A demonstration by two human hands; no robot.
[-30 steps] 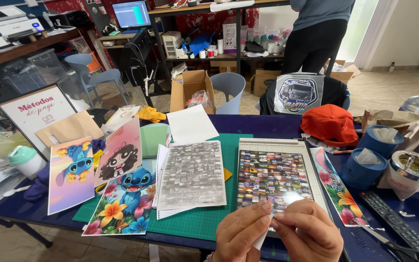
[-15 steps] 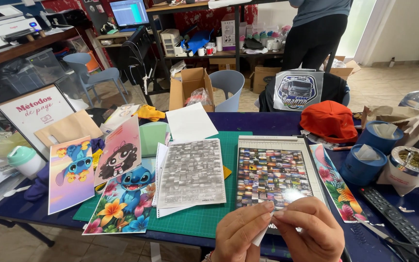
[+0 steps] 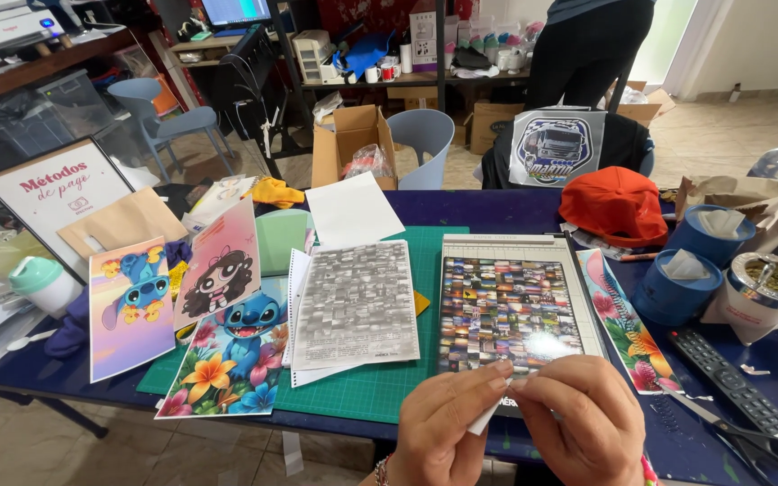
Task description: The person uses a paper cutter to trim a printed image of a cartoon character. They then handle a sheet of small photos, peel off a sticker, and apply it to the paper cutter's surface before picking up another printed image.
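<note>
Head view: both hands (image 3: 520,423) pinch a small white paper piece (image 3: 482,420).

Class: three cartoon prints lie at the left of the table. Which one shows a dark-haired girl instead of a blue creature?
The pink print, the middle one; both others show a blue creature.

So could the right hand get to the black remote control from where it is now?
Probably yes: the remote control lies uncovered on the blue table, just right of the right hand. But both hands are pinching a small white paper piece.

Bright, even daylight, glare on the glossy photo sheet (image 3: 508,312), slight wide-angle bending at edges.
</note>
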